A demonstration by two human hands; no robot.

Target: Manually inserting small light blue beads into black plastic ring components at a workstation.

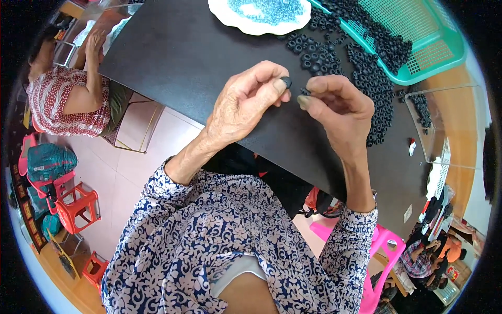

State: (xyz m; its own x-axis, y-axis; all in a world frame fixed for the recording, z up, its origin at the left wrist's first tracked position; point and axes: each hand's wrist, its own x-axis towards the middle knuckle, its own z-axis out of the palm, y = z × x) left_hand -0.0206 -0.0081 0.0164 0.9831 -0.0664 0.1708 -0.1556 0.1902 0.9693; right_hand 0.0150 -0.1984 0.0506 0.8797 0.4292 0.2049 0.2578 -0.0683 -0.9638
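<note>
My left hand [246, 102] pinches a small black rubber ring [286, 81] between thumb and forefinger above the dark table [183, 57]. My right hand [334, 104] is just to its right, fingertips closed on a tiny dark piece [304, 92], almost touching the left hand. Behind both hands lies a loose heap of black rubber rings [361, 73].
A white plate of small blue beads [261, 13] sits at the table's far edge. A teal mesh tray [418, 36] holds more black rings. A clear plastic box [444, 120] stands at the right. Another person [68, 94] sits at the left; red stools [76, 206] stand on the floor.
</note>
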